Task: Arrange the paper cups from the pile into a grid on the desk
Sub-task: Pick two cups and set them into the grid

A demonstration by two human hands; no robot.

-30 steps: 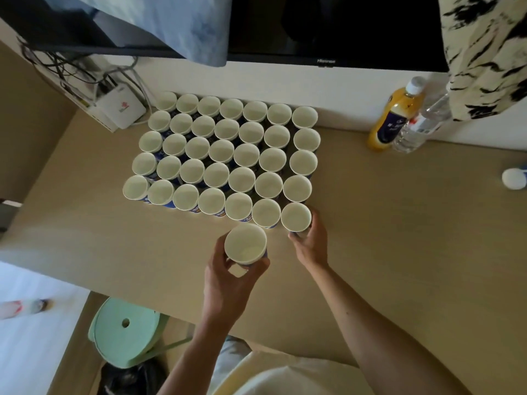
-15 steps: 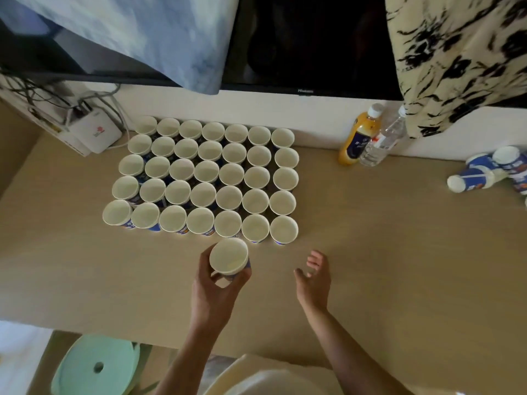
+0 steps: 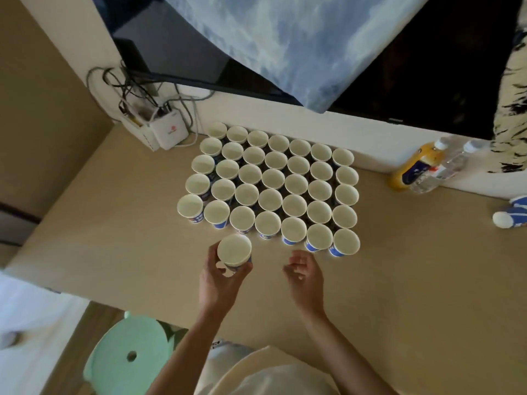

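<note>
Left hand (image 3: 218, 283) grips paper cup (image 3: 234, 250); right hand (image 3: 306, 276) free.

Bottles (image 3: 422, 172) right of cup grid (image 3: 271, 186)

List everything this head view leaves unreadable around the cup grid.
Head view:
- Pile of cups: cut off by the right frame edge, so its count is unknown.
- Held cup: the left hand covers its lower wall, so one cup or a nested stack cannot be told.
- Grid cups: the blue print is mostly hidden under neighbouring rims and is unreadable.
- Yellow bottle: its label is blurred.
</note>
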